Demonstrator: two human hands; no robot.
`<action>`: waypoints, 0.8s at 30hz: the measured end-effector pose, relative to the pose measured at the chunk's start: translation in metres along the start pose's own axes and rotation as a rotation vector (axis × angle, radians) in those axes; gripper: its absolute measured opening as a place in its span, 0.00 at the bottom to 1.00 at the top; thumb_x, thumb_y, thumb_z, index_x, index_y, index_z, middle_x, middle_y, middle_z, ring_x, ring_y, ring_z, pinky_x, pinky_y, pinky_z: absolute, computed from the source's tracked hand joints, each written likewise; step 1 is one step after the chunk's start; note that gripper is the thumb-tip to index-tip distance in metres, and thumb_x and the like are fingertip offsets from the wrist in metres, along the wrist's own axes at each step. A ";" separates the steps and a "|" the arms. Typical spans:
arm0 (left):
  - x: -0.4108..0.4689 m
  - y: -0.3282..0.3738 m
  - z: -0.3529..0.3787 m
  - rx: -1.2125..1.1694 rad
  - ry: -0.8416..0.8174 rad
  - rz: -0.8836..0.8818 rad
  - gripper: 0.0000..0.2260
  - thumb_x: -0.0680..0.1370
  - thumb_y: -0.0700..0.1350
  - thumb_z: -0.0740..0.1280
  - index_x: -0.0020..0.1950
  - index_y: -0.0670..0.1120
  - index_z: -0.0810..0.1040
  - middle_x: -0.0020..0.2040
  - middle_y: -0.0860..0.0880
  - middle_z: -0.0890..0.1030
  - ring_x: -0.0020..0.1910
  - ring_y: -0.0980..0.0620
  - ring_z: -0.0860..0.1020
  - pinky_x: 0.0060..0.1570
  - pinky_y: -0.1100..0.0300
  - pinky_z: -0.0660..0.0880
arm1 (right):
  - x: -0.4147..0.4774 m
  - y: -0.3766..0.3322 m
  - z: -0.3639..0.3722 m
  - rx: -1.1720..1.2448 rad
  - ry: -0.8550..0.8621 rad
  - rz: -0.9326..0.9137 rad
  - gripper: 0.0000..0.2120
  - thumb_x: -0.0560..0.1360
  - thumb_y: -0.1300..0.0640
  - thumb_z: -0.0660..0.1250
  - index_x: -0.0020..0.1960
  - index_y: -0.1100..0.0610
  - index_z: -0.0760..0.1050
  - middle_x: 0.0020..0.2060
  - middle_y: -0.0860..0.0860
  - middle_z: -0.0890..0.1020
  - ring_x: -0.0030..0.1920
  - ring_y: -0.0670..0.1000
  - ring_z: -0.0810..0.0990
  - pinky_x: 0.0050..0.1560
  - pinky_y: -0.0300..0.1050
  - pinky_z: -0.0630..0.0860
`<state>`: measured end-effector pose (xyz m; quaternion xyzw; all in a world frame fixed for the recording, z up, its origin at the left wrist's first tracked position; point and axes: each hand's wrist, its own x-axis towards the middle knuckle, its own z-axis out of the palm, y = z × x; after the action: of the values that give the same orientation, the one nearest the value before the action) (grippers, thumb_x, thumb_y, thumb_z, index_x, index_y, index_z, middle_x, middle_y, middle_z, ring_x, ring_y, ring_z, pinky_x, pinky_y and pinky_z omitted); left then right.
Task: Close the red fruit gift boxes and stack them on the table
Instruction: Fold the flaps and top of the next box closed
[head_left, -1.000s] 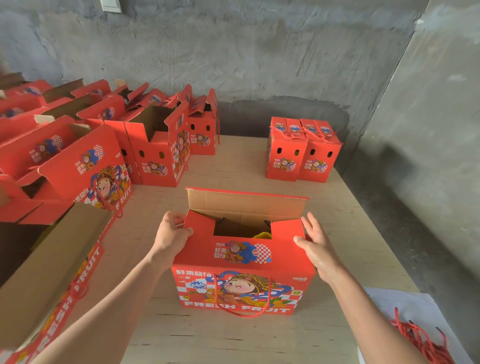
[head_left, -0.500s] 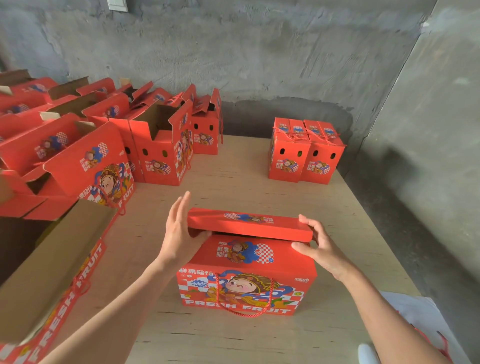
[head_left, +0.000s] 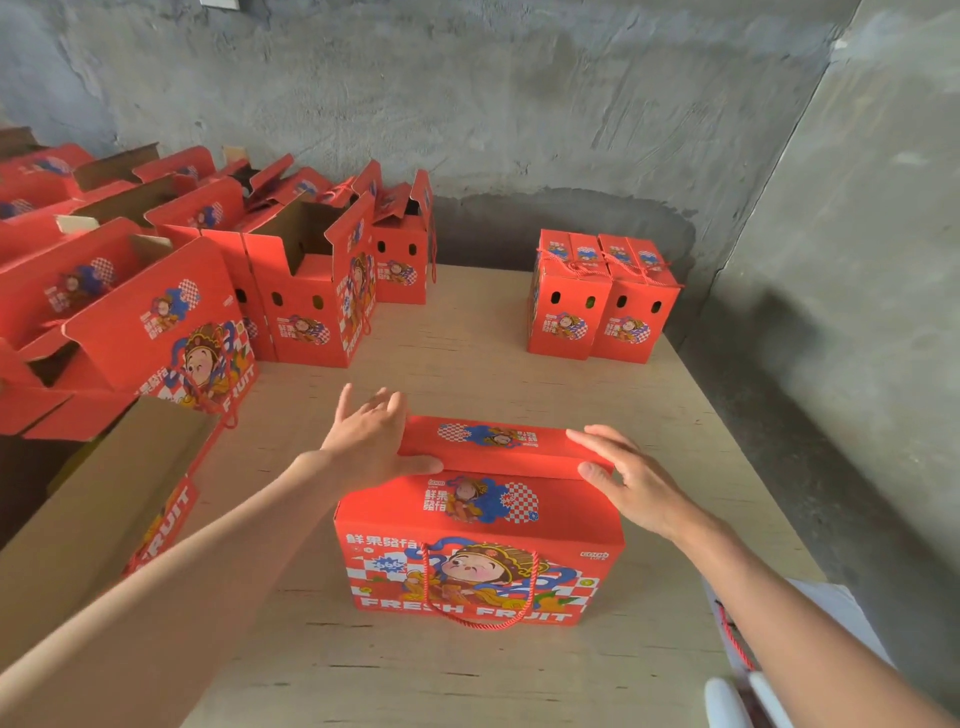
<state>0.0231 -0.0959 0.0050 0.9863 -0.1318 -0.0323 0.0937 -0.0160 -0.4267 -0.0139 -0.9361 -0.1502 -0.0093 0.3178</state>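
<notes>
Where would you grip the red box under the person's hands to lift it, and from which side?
Its two short end walls, one hand from each side. The box is wide with both ends free, and the left hand and right hand rest at the ends of the lid. Its rope handle hangs off the front face alone, likely tilting it.

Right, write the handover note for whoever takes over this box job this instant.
Left hand: open, flat on the left end of the top flap of the red cardboard fruit gift box, near middle of the pale wooden table.
Right hand: open, flat on the flap's right end.
Done: two closed red boxes stand side by side, far right.
Left: seat this flap (locked or not, cannot tell), close the open red boxes on the left, stack.
</notes>
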 end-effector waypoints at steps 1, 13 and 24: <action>0.005 0.000 -0.005 -0.010 -0.063 0.024 0.36 0.65 0.74 0.59 0.58 0.46 0.65 0.57 0.47 0.75 0.63 0.46 0.72 0.69 0.47 0.55 | 0.000 0.000 0.000 -0.006 0.003 0.002 0.20 0.79 0.50 0.60 0.71 0.45 0.67 0.69 0.44 0.65 0.69 0.39 0.62 0.63 0.36 0.64; 0.013 -0.009 0.003 0.226 -0.090 0.216 0.45 0.65 0.73 0.41 0.77 0.51 0.54 0.69 0.48 0.67 0.68 0.46 0.62 0.68 0.50 0.63 | 0.001 -0.001 0.004 0.007 0.038 0.010 0.19 0.79 0.51 0.62 0.69 0.47 0.69 0.70 0.46 0.66 0.66 0.38 0.62 0.63 0.35 0.64; 0.022 0.019 -0.005 0.243 -0.161 0.133 0.50 0.60 0.80 0.42 0.68 0.48 0.66 0.60 0.46 0.74 0.60 0.44 0.73 0.62 0.51 0.66 | -0.001 -0.004 0.004 -0.042 0.047 0.037 0.18 0.79 0.50 0.61 0.68 0.45 0.70 0.71 0.48 0.65 0.68 0.49 0.69 0.60 0.42 0.69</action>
<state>0.0401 -0.1193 0.0124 0.9737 -0.2067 -0.0887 -0.0352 -0.0182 -0.4211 -0.0146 -0.9448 -0.1251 -0.0288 0.3015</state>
